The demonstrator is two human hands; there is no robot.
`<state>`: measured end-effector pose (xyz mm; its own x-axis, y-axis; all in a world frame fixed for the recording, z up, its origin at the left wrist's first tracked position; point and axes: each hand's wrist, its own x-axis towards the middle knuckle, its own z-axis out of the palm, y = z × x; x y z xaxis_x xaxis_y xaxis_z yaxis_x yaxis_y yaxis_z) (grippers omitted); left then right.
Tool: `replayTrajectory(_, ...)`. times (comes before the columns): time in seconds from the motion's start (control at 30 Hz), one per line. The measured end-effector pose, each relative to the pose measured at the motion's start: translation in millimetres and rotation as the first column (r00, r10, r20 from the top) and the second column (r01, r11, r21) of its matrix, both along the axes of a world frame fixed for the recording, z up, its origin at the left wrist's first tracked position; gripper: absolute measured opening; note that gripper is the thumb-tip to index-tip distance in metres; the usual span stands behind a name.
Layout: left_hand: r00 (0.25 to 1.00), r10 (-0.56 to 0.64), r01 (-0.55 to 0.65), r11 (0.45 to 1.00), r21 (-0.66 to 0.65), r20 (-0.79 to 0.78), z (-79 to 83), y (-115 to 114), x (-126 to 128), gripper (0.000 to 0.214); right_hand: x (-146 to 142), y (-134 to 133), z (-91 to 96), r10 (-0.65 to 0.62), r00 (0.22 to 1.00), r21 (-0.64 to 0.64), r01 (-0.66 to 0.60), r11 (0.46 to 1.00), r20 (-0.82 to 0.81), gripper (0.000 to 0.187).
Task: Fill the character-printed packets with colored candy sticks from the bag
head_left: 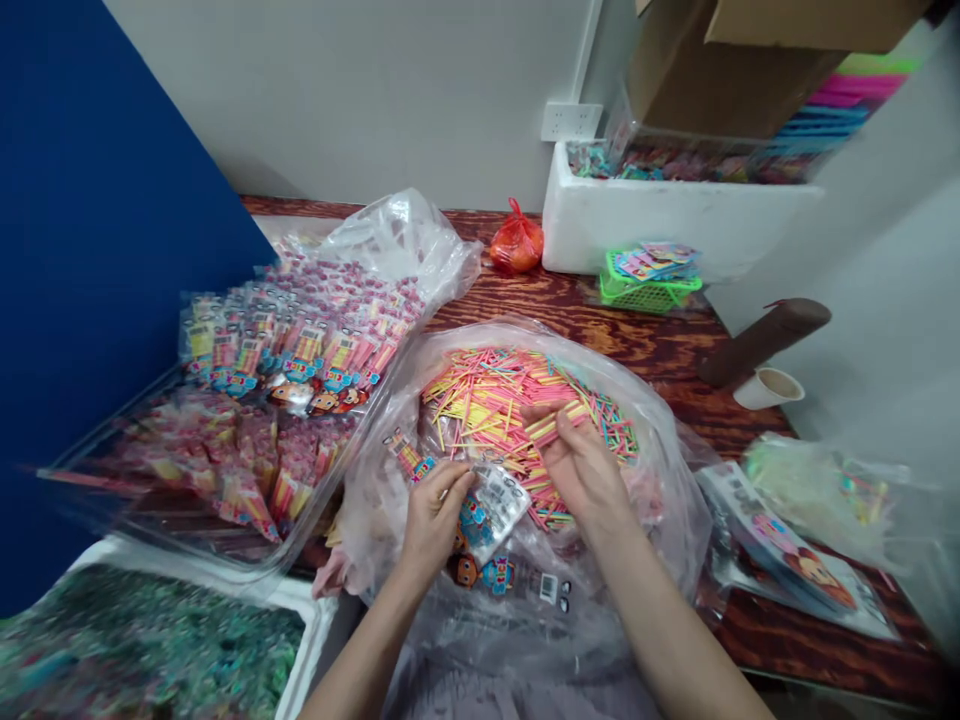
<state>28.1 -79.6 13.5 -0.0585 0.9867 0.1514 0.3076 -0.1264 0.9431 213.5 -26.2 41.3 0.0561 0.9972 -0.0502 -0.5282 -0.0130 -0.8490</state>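
My left hand [435, 515] is closed on a small clear packet with a printed cartoon card [491, 510], held over a large clear plastic bag [660, 470]. That bag holds a heap of thin pink, yellow and blue sticks [487, 395]. My right hand [581, 465] pinches a small bundle of these sticks [555, 422] just above the heap. More printed packets [517, 580] lie under my hands near the bag's front.
A clear tray [150, 520] of filled packets [300, 350] stands at left. White foam boxes sit at the back right [675, 215] and front left [300, 620]. Also here: a green basket [649, 290], an orange bag [517, 243], a paper cup [769, 387], and empty packets [787, 560] at right.
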Motion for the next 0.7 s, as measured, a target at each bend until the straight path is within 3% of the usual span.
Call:
replayTrajectory(0.13,1.0,-0.013,0.014,1.0,-0.017,0.026,-2.6,3.7,2.1,0.022,-23.7,10.8,9.6,0.061,0.995,-0.025,-0.063,0.998,-0.078,0.013)
replayTrajectory(0.3,0.993,0.037,-0.026,0.995,-0.092,0.113,-7.9,5.3,2.6,0.022,-39.1,-2.2,4.7,0.141,0.99,-0.078,-0.141,0.987,-0.006,0.016)
replayTrajectory(0.43,0.99,0.016,-0.003,0.996,-0.086,0.143,-6.5,4.3,4.2,0.02,-38.3,-15.1,-0.5,0.231,0.962,-0.148,-0.21,0.967,0.148,0.018)
replayTrajectory(0.6,0.98,0.019,-0.012,0.999,-0.039,0.197,-0.4,4.6,2.9,0.017,-34.7,-23.2,9.9,0.343,0.847,-0.114,-0.326,0.939,0.406,0.031)
replayTrajectory(0.7,0.972,0.004,0.002,1.0,-0.029,0.233,3.5,4.9,0.8,0.018,-37.3,-28.1,18.1,0.213,0.837,-0.023,-0.234,0.972,0.504,0.036)
